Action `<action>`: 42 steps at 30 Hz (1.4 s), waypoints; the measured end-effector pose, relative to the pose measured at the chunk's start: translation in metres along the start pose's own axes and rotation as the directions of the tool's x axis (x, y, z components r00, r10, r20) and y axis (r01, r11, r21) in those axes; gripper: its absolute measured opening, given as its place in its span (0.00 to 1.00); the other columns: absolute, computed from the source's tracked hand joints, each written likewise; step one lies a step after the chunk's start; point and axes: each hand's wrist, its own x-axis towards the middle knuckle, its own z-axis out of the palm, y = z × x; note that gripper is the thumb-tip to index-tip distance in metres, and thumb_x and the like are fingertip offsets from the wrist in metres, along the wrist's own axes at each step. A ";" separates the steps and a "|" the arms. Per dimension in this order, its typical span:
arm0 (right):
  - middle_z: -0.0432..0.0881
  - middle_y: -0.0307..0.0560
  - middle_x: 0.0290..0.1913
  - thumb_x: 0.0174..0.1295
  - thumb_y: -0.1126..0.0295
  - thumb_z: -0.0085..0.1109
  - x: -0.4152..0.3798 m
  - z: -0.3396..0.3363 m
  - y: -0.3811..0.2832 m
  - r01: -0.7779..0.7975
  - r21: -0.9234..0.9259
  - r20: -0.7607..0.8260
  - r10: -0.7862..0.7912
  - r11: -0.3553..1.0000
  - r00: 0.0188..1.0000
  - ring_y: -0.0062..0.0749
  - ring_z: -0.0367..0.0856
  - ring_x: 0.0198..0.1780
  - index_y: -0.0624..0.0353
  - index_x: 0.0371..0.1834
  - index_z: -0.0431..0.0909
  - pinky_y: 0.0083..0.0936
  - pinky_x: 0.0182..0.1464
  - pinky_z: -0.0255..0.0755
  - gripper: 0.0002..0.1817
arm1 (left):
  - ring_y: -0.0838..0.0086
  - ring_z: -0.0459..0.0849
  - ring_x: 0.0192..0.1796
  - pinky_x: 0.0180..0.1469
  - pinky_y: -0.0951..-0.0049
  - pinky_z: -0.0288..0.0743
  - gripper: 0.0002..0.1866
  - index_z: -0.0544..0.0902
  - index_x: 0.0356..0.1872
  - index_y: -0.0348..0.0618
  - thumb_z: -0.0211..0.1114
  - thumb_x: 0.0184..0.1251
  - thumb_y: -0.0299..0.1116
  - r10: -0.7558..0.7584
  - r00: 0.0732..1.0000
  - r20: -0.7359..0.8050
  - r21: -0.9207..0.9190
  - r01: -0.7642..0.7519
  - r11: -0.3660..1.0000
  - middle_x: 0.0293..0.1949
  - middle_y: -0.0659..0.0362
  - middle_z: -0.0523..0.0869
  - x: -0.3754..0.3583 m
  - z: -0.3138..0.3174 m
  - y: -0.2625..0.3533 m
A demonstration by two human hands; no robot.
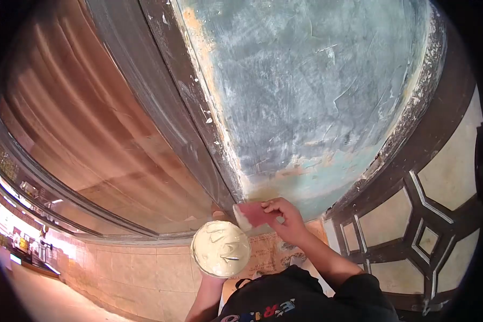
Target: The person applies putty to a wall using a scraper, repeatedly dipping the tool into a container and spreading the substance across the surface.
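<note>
Right hand [288, 219] fingers [273, 206] are closed on a red scraper [254, 214], pressed to the wall [311, 102] at its low corner. Left hand, mostly hidden, holds a putty-loaded board [220, 249] just below. Grey filler covers most of the wall; the bottom strip looks unfinished.

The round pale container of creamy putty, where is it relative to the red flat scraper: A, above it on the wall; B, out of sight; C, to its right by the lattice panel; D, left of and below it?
D: the round pale container of creamy putty sits lower left of the red flat scraper, which the right hand presses to the wall.
</note>
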 end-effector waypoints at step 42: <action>0.69 0.32 0.27 0.45 0.65 0.60 0.091 -0.061 -0.098 0.768 -0.620 0.601 -0.531 0.161 0.597 0.28 0.74 0.35 0.45 0.25 0.73 0.31 0.41 0.71 0.06 | 0.60 0.67 0.72 0.71 0.52 0.64 0.34 0.56 0.75 0.52 0.45 0.74 0.55 0.032 0.999 0.037 0.717 -0.049 0.695 0.72 0.56 0.65 0.038 0.070 -0.121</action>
